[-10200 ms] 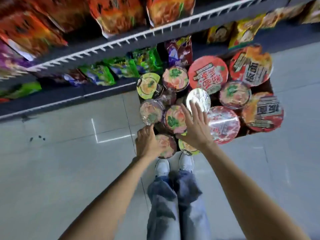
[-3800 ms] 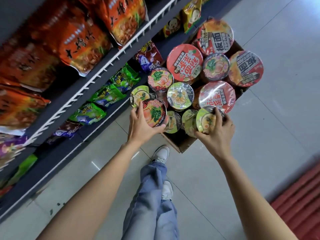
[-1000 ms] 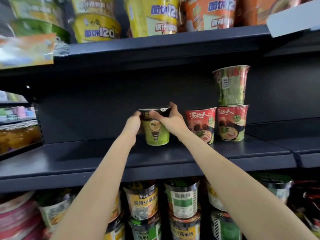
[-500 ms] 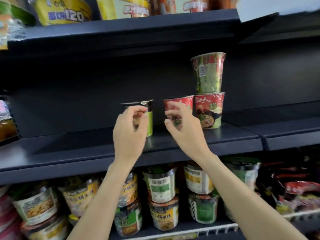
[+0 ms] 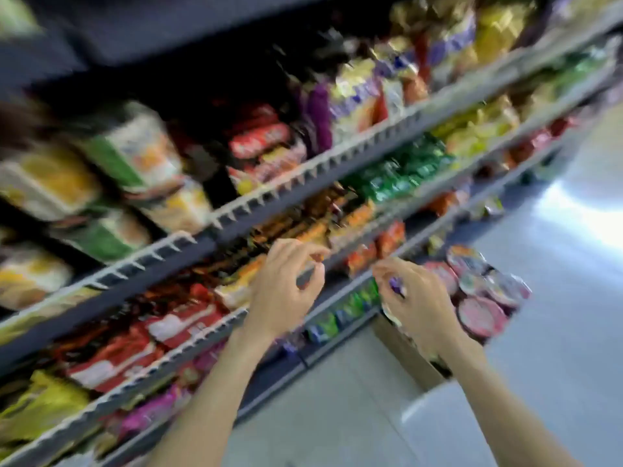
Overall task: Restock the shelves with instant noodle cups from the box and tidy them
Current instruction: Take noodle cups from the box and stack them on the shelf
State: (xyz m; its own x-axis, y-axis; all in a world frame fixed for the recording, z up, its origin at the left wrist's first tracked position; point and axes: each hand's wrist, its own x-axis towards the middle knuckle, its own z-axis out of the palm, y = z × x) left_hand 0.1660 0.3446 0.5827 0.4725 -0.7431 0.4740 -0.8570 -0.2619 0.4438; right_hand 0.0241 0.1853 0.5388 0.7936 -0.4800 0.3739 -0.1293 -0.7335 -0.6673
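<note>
**A:** What occupies the left part of the view?

**B:** Dark shelves (image 5: 215, 242) with white wire front rails run slantwise across it. Blurred noodle cups (image 5: 135, 153) in green and yellow stand on an upper tier at the far left. Red packets (image 5: 182, 323) lie on a lower tier, and green packets (image 5: 401, 178) lie further right. The whole view is smeared by motion, so no label can be read.

**A:** How does the left hand (image 5: 283, 291) stand?

**B:** It hangs in front of the shelf rails, its fingers loosely curled, thumb and forefinger near each other. It holds nothing.

**A:** And the right hand (image 5: 418, 305)?

**B:** It hangs just beside the box, its fingers likewise loosely curled. A purple patch shows between the fingertips; whether that is a thing pinched or a packet behind cannot be told.

**A:** Where are the task's cups?

**B:** In the cardboard box (image 5: 404, 352) on the grey floor (image 5: 337, 416), at the right. The boxed cups (image 5: 482, 291) lie lids up, mostly red and pink, packed close together.
</note>
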